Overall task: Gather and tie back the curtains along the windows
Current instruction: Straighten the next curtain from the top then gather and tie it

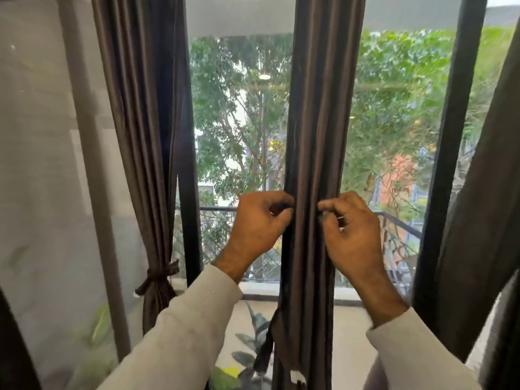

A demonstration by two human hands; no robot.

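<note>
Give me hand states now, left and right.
Left hand: fingers curled, pinching the left edge of the middle curtain.
Right hand: fingers curled, pinching the curtain's front folds.

curtains (146,136): 3 | tie-backs (161,273): 2 | hands (260,220): 2 | window panes (239,122): 3

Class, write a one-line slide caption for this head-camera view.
Both hands, left and right, gather the middle curtain at the window; the left curtain is already tied back.
</note>
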